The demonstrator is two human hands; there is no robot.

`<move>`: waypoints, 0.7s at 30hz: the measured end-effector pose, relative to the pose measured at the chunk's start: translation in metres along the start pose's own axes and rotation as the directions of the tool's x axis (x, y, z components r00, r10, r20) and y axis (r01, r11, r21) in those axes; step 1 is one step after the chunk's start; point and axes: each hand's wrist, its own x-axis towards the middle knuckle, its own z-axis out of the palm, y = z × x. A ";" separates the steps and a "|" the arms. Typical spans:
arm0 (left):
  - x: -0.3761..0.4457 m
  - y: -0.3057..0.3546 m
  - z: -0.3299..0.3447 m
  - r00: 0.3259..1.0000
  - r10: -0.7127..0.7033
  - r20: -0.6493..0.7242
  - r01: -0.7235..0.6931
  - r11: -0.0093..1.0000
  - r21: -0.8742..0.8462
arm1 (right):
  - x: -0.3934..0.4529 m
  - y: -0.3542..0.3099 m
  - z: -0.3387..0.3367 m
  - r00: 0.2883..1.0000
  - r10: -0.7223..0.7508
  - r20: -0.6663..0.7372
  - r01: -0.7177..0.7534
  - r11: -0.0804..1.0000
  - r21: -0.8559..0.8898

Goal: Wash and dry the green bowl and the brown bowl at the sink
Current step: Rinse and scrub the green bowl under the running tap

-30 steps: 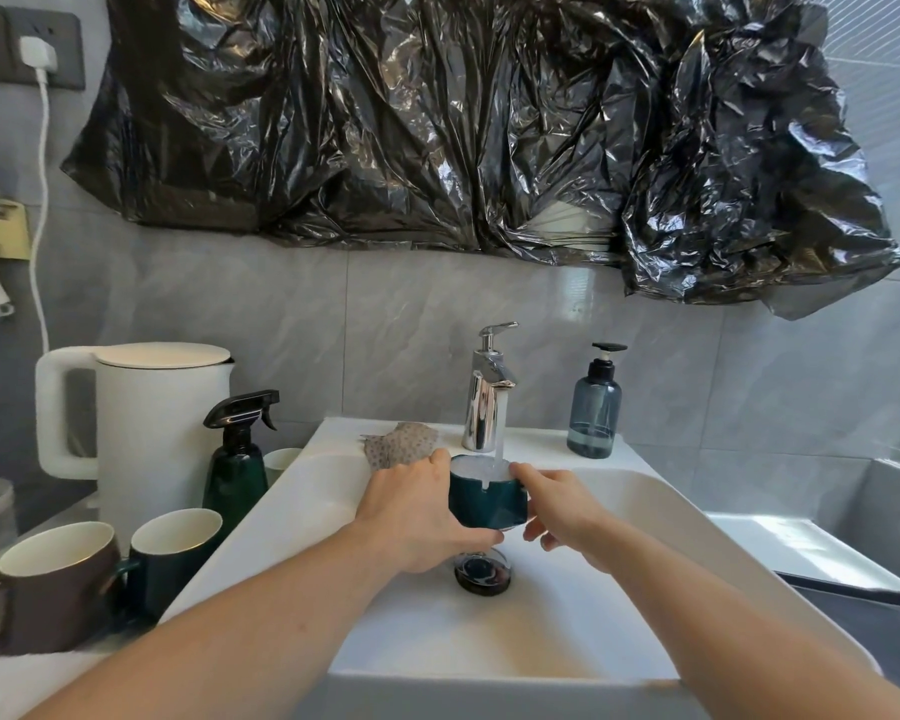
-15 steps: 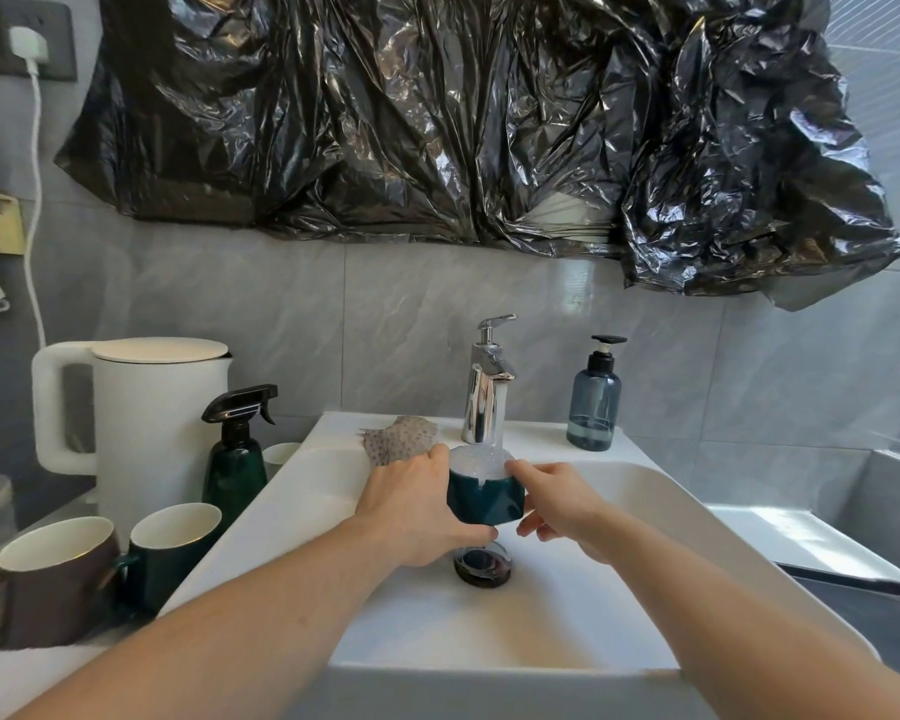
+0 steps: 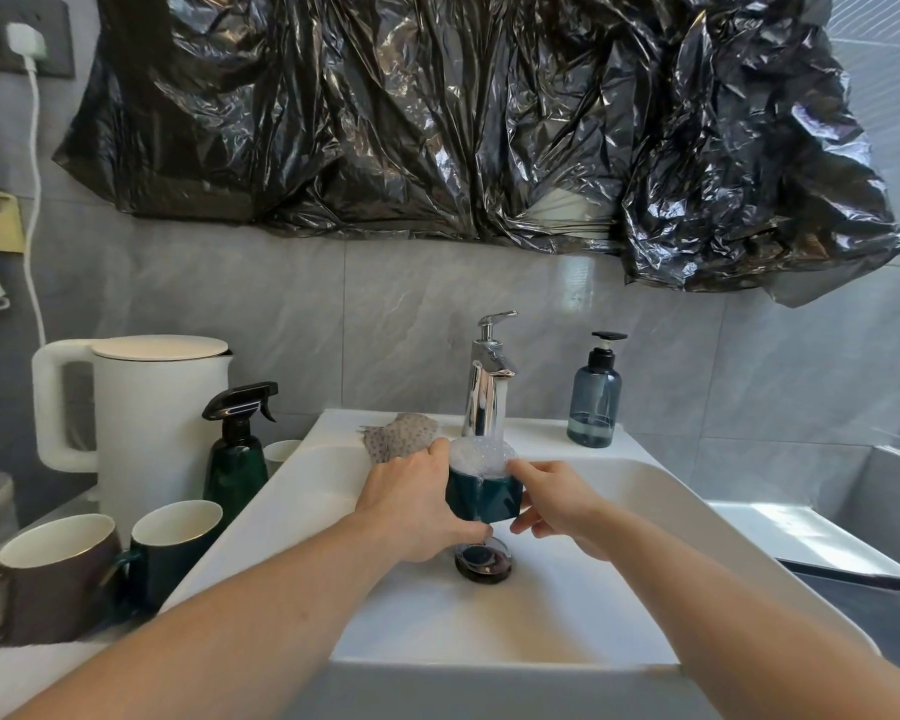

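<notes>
The green bowl (image 3: pixel 484 498), a small dark-green cup-shaped vessel, is held upright under the running chrome tap (image 3: pixel 487 392) over the white sink (image 3: pixel 661 491). White foam brims over its top. My left hand (image 3: pixel 411 504) wraps its left side; my right hand (image 3: pixel 554 498) grips its right side with thumb on the rim. A brown mug (image 3: pixel 53 574) with a cream inside stands at the left on the counter, next to a second dark-green mug (image 3: pixel 170 543).
Dark drain (image 3: pixel 483 559) lies directly below the bowl. A spotted cloth (image 3: pixel 398 439) sits on the sink's back ledge, a blue soap dispenser (image 3: pixel 593 402) at the back right. White kettle (image 3: pixel 146 407) and green spray bottle (image 3: pixel 237 454) stand left of the sink.
Water has filled the green bowl and foam has risen above its rim. Both hands keep their hold in nearly the same place.
</notes>
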 end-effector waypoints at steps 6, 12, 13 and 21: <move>-0.001 0.000 -0.001 1.000 0.024 0.008 -0.024 0.998 -0.060 | 0.000 0.003 -0.001 1.000 0.009 0.007 -0.009 0.999 0.049; -0.001 -0.001 -0.002 0.999 0.045 0.008 -0.043 0.986 -0.163 | 0.000 0.001 -0.002 1.000 0.003 -0.031 -0.001 0.997 0.077; -0.001 -0.001 -0.001 0.999 0.050 0.010 -0.047 0.983 -0.178 | 0.001 0.001 -0.002 0.999 0.002 -0.041 0.001 0.997 0.074; 0.002 -0.003 -0.002 0.995 0.072 0.074 -0.056 0.978 -0.201 | 0.007 0.008 -0.005 0.995 0.008 -0.103 -0.009 1.000 -0.004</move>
